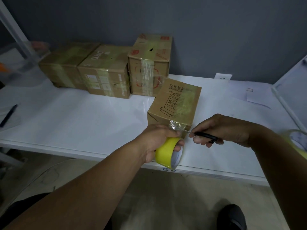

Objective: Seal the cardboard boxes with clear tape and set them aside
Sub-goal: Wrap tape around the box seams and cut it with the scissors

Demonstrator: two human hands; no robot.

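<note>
Left hand grips the tape roll; right hand holds scissors at the strip. Keep tape taut, cut beside the box standing on the tabletop.

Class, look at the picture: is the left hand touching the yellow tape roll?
Touching. The head view shows the left hand wrapped around the yellow tape roll, fingers curled over its rim, near the front box.
</note>
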